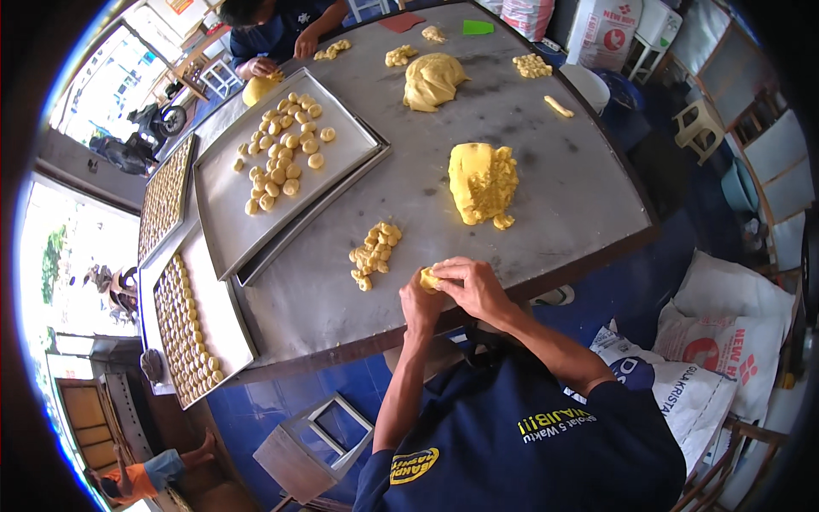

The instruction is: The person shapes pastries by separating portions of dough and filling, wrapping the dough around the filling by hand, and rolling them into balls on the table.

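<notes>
A small piece of yellow dough (429,278) is pinched between both hands just over the near edge of the metal table (563,183). The left hand (420,305) is curled closed under and beside the piece, and the right hand (476,286) is closed over it from the other side, its fingertips (446,270) touching the top of the dough.

Just beyond the hands, a cluster of small shaped dough pieces (374,253) lies on the table surface near the near edge. A large lump of dough (482,182) sits further in, toward the middle of the table, with one small bit (503,222) beside its near side. A second, paler lump (432,81) is seen toward the far edge.

At the left side of the table a metal baking tray (230,213) is stacked on another, and rows of shaped pieces (283,154) are laid across its far half. Two further trays (226,320), filled with packed rows, lie off the left edge. At the far left corner another person's hands (258,66) are at a ball of dough.
</notes>
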Demonstrator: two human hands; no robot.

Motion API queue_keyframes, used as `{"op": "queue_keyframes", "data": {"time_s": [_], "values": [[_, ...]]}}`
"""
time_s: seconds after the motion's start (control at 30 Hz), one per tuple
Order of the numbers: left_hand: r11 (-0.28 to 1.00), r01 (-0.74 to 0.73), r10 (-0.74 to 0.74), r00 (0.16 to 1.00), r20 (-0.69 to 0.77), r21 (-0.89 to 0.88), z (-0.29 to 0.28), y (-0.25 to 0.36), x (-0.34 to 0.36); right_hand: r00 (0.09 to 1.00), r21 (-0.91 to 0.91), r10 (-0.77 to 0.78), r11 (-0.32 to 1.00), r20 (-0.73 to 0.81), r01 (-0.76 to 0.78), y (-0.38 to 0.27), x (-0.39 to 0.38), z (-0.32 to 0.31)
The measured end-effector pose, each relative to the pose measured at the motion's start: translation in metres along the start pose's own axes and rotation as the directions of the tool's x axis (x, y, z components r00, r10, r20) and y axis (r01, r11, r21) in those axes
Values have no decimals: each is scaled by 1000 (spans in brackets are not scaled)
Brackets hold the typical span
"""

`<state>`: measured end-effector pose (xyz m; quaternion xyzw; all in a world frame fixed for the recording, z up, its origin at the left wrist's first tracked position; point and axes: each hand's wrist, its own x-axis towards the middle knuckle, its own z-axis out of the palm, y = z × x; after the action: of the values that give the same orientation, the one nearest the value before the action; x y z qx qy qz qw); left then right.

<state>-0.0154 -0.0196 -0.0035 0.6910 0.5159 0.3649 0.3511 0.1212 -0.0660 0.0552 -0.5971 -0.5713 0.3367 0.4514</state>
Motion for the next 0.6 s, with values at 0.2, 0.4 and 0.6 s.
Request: {"op": "queue_keyframes", "data": {"time_s": [0.2,0.4,0.6], "values": [[996,82,-85,992,91,34,-6,4,0,941,-324,-335,886,46,331,1,-3,15],[986,-70,94,984,153,-151,-6,-3,3,998,-148,4,989,56,5,15,31,-4],[992,-56,70,990,122,-114,-4,-3,-1,963,-293,-264,918,56,268,29,33,-6]]}}
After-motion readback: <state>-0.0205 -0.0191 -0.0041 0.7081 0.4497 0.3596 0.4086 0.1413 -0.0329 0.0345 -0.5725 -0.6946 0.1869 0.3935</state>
